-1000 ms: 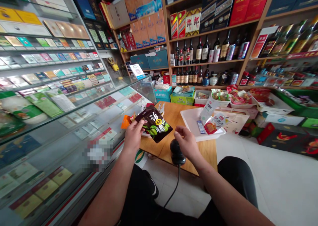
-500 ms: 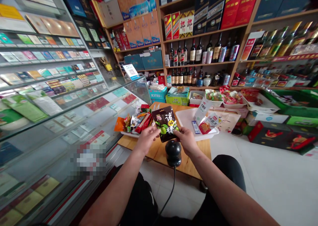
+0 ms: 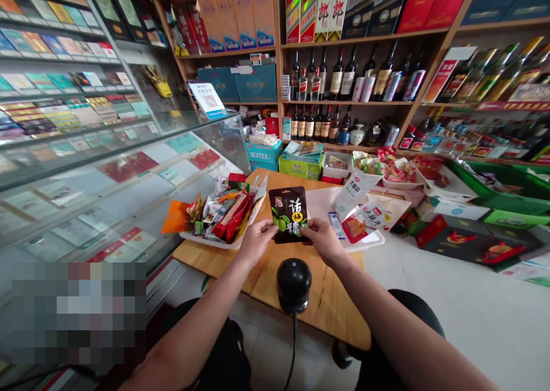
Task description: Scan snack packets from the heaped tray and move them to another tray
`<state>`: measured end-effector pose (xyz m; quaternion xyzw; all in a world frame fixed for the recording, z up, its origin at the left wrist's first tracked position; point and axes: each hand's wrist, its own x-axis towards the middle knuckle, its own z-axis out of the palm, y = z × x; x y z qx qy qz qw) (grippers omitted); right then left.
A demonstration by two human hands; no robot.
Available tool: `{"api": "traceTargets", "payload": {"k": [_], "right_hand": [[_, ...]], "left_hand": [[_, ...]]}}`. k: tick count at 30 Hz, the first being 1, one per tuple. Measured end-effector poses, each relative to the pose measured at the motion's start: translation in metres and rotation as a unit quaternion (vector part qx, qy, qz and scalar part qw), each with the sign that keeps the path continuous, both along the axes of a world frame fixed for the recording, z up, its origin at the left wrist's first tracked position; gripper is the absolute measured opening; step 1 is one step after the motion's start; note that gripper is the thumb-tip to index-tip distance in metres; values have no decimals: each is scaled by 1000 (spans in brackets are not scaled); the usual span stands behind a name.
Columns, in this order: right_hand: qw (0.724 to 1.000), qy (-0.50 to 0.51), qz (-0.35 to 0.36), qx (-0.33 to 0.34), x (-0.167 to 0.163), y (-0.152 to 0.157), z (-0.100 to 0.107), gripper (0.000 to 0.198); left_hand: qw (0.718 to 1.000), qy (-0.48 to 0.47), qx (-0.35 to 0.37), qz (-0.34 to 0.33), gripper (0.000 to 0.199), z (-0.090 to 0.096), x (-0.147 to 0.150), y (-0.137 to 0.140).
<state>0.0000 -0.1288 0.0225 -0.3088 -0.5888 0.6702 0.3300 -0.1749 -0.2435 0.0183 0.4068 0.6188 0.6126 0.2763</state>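
A black candy packet (image 3: 289,207) with green fruit and white lettering is held upright above the wooden table, its front facing me. My left hand (image 3: 260,239) pinches its lower left edge, and my right hand (image 3: 323,239) grips the lower right corner; both are closed on it. Below the packet stands a rounded black device (image 3: 294,285) with a cable running down toward me. Left of my hands, a white tray (image 3: 201,241) is heaped with mixed snack packets. To the right, another white tray (image 3: 374,239) holds a few packets, among them a red and white snack bag (image 3: 364,222).
The wooden table (image 3: 330,293) lies before my knees. A glass display counter (image 3: 172,150) runs along the left. Shelves with bottles (image 3: 337,78) and boxes fill the back wall. Green crates (image 3: 511,179) and cartons stand on the right. A pixelated patch covers the lower left.
The view has shifted and turned slightly, so the counter and table appear moved. The packet has straightened from a tilt to nearly upright, still between both hands.
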Motion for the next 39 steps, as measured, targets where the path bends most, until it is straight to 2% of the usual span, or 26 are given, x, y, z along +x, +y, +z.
{"api": "traceTargets", "payload": {"k": [3,7,9,12,14,16,18,21,23,27,33,39], "right_hand": [[1000,-8,11,-13,-10,20,-17,31],[997,-53,-3,62,-18,38,-38,25],[995,-56,0,78,-19,45,-43,24],[1000,-9,-4,13,-17,54,-41,28],[999,21,-10,-29,-14,60,-36,31],[998,32,-16,-47,-11,65,-32,32],[997,37,-31,-56,-8,68,-32,33],[996,39,-46,-61,-6,69,-35,32],[997,38,-45,-57,-6,69,-38,31],[996,37,-39,-65,-10,66,-39,31],[996,36,-41,-77,-17,60,-33,34],[996,33,-33,-77,-16,62,-39,34]], "left_hand": [[999,1,2,34,30,-21,-9,20],[999,48,-12,11,21,-40,-16,35],[995,93,-29,15,21,-39,-16,32],[989,139,-42,29,28,-30,-9,12],[984,177,-14,-23,48,-23,3,-8],[954,282,15,-98,93,-20,19,-26],[920,365,12,-140,124,-23,33,-39],[891,419,-6,-174,141,-34,46,-47],[886,427,-7,-183,136,-41,48,-48],[892,407,3,-195,115,-46,44,-42],[901,393,7,-182,108,-44,29,-19],[909,382,6,-167,100,-40,15,1]]}}
